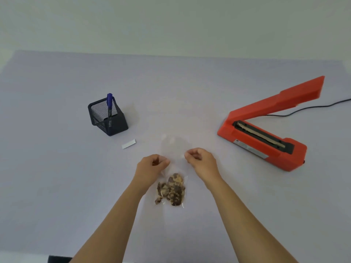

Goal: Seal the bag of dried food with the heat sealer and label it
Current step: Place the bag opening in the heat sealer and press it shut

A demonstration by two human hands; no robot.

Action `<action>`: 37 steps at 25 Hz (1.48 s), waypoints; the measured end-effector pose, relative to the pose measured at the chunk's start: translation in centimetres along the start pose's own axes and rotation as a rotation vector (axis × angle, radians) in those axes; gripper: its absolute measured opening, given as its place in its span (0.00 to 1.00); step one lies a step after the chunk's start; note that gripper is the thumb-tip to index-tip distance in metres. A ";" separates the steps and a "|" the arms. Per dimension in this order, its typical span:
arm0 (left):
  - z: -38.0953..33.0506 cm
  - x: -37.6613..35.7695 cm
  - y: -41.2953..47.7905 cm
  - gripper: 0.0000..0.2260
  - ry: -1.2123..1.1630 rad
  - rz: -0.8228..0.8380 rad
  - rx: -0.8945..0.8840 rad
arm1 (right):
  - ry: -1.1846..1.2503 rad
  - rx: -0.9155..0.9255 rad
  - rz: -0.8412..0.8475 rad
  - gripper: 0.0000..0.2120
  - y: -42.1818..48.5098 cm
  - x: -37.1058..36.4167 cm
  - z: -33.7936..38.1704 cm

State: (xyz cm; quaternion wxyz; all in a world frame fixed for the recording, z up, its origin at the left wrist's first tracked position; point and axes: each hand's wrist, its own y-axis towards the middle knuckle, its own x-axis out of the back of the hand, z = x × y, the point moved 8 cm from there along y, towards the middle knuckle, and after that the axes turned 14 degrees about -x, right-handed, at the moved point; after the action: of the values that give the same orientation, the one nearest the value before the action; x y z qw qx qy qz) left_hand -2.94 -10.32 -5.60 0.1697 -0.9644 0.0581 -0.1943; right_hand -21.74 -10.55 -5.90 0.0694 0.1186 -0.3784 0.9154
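Observation:
A clear plastic bag (175, 149) lies on the table in front of me, with brown dried food (171, 189) bunched at its near end. My left hand (152, 166) pinches the bag's left edge around its middle. My right hand (201, 160) pinches the right edge at the same height. The bag's far, empty part is nearly see-through against the table. An orange heat sealer (266, 133) stands at the right with its arm raised. A small white label (128, 144) lies to the left of the bag.
A black mesh pen holder (108, 118) with a blue marker (109, 103) stands at the left behind the label. The sealer's black cord (311, 109) runs off to the right. The pale table (57, 168) ends at a wall behind.

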 end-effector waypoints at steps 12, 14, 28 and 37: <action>-7.0 -13.6 -0.1 0.06 -0.273 0.301 -0.143 | 0.507 -0.142 -0.156 0.02 -2.6 14.9 -5.2; -7.7 -15.5 -0.1 0.06 -0.302 0.319 -0.141 | 0.514 -0.115 -0.182 0.03 -2.8 17.3 -5.8; -10.3 -18.8 0.7 0.07 -0.285 0.158 -0.091 | 0.140 0.436 -0.887 0.09 -8.9 25.8 2.2; -10.4 -19.1 1.3 0.07 -0.252 0.142 -0.063 | -0.604 1.000 -0.506 0.17 -11.1 23.3 16.3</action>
State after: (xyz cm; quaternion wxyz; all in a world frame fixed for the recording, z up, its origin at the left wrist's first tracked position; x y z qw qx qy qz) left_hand -24.67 -11.29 -3.78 0.1584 -0.9795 0.1104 -0.0574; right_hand -39.02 -13.42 19.06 0.1100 0.4752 0.1316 0.8630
